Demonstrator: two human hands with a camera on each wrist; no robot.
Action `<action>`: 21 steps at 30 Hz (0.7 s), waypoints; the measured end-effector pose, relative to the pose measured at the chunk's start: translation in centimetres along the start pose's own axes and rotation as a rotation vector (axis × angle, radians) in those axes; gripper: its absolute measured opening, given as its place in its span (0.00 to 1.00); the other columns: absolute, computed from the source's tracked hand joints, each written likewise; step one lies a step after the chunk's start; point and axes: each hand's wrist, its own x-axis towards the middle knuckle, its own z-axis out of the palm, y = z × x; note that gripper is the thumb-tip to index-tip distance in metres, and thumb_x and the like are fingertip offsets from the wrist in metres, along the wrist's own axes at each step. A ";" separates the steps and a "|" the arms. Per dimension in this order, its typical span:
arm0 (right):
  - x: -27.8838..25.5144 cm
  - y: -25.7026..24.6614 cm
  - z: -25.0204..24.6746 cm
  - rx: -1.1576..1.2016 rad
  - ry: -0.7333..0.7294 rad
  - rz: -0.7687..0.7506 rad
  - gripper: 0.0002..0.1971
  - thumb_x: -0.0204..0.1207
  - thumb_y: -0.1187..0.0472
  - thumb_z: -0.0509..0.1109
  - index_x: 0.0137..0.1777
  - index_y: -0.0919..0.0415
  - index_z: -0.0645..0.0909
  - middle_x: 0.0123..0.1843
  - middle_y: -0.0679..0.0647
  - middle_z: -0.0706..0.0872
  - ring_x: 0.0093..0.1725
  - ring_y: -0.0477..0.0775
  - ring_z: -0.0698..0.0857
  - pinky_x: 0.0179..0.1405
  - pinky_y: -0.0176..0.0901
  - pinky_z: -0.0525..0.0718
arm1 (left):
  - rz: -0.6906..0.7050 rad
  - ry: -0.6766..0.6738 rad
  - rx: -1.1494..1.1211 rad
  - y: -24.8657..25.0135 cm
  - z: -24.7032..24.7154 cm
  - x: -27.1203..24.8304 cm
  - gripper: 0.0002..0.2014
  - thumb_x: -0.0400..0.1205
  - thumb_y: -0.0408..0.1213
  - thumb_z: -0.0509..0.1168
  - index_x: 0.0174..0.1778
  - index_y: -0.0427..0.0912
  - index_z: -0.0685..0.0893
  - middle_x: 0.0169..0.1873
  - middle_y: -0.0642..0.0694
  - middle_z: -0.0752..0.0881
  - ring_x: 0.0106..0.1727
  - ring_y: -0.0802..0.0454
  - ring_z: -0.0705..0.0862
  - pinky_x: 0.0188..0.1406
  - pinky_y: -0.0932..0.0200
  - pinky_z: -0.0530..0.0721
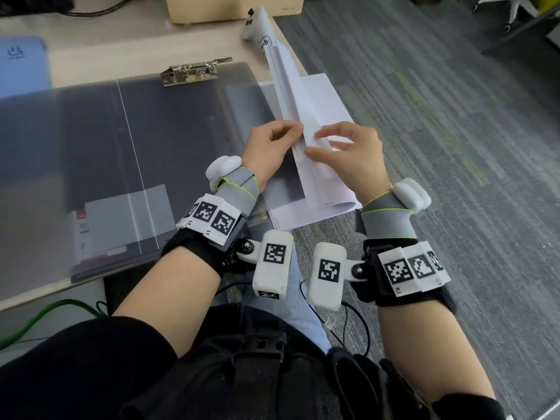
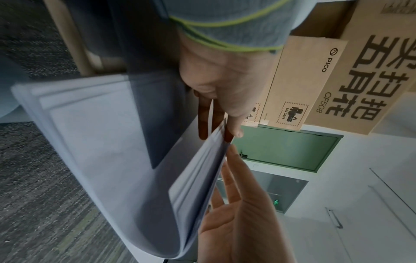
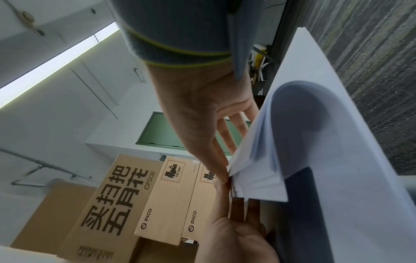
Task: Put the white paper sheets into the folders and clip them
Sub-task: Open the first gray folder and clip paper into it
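Note:
A stack of white paper sheets [image 1: 321, 101] lies at the desk's right edge, partly over the open translucent grey folder [image 1: 181, 131]. Several top sheets [image 2: 108, 156] are lifted and curled up along their left edge. My left hand [image 1: 295, 131] pinches that raised edge, thumb on top, and the left wrist view shows its fingers [image 2: 203, 124] behind the sheets. My right hand [image 1: 315, 144] pinches the same edge just beside it; the right wrist view shows it [image 3: 226, 170] at the corner of the curled sheets [image 3: 315, 142]. The folder's metal clip [image 1: 194, 72] sits at its far edge.
A white controller [image 1: 257, 25] and a cardboard box [image 1: 236, 7] stand at the back of the desk. A blue pad [image 1: 21, 65] lies far left. The paper stack overhangs the desk's right edge above grey carpet [image 1: 454, 147].

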 end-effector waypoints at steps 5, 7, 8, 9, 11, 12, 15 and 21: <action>0.1 0.0 -0.3 0.024 -0.029 0.027 0.13 0.62 0.59 0.83 0.46 0.55 0.86 0.45 0.38 0.84 0.52 0.43 0.84 0.53 0.22 0.80 | -0.002 0.017 -0.056 0.0 0.2 -0.1 0.08 0.80 0.32 0.68 0.51 0.33 0.87 0.37 0.52 0.87 0.35 0.69 0.83 0.44 0.74 0.80; 0.1 0.1 -0.3 0.039 -0.028 0.035 0.14 0.61 0.59 0.84 0.45 0.55 0.85 0.46 0.40 0.85 0.54 0.46 0.85 0.56 0.28 0.81 | -0.004 0.008 -0.076 0.0 0.2 -0.2 0.07 0.80 0.32 0.68 0.51 0.34 0.87 0.39 0.51 0.88 0.40 0.62 0.84 0.49 0.69 0.81; 0.1 0.1 -0.3 0.047 -0.025 0.035 0.14 0.60 0.59 0.84 0.44 0.55 0.85 0.49 0.43 0.87 0.55 0.47 0.86 0.58 0.31 0.81 | -0.004 0.006 -0.078 0.1 0.1 -0.2 0.07 0.80 0.32 0.68 0.51 0.34 0.87 0.39 0.50 0.88 0.41 0.60 0.84 0.50 0.68 0.82; 0.1 0.1 -0.3 0.053 -0.022 0.033 0.14 0.60 0.59 0.85 0.44 0.55 0.85 0.51 0.46 0.87 0.56 0.48 0.86 0.59 0.32 0.82 | -0.005 0.006 -0.077 0.1 0.1 -0.2 0.08 0.80 0.32 0.68 0.51 0.34 0.88 0.39 0.50 0.88 0.41 0.60 0.85 0.50 0.68 0.82; 0.2 0.2 -0.4 0.060 -0.022 0.044 0.14 0.59 0.59 0.85 0.44 0.55 0.85 0.54 0.48 0.87 0.56 0.48 0.86 0.58 0.33 0.82 | -0.007 0.008 -0.078 0.1 0.1 -0.3 0.09 0.79 0.32 0.68 0.52 0.32 0.87 0.38 0.51 0.88 0.39 0.62 0.85 0.48 0.70 0.82; 0.2 0.1 -0.4 0.064 -0.024 0.055 0.14 0.60 0.59 0.85 0.43 0.54 0.84 0.53 0.47 0.87 0.55 0.48 0.85 0.58 0.32 0.82 | -0.009 0.012 -0.075 0.1 0.2 -0.3 0.09 0.79 0.31 0.68 0.52 0.32 0.87 0.37 0.52 0.88 0.37 0.65 0.85 0.47 0.72 0.82; 0.2 0.1 -0.5 0.100 -0.021 0.080 0.13 0.60 0.61 0.84 0.39 0.50 0.82 0.55 0.48 0.87 0.56 0.50 0.86 0.57 0.34 0.82 | -0.023 0.029 -0.062 0.1 0.2 -0.2 0.08 0.79 0.31 0.69 0.50 0.32 0.87 0.32 0.55 0.86 0.31 0.69 0.82 0.41 0.76 0.80; 0.5 0.4 -1.2 0.093 0.037 0.079 0.15 0.63 0.69 0.80 0.38 0.49 0.80 0.50 0.48 0.87 0.50 0.50 0.88 0.51 0.35 0.84 | -0.070 0.017 0.013 0.4 0.3 -0.2 0.09 0.78 0.31 0.69 0.32 0.45 0.84 0.19 0.61 0.82 0.23 0.70 0.77 0.32 0.79 0.74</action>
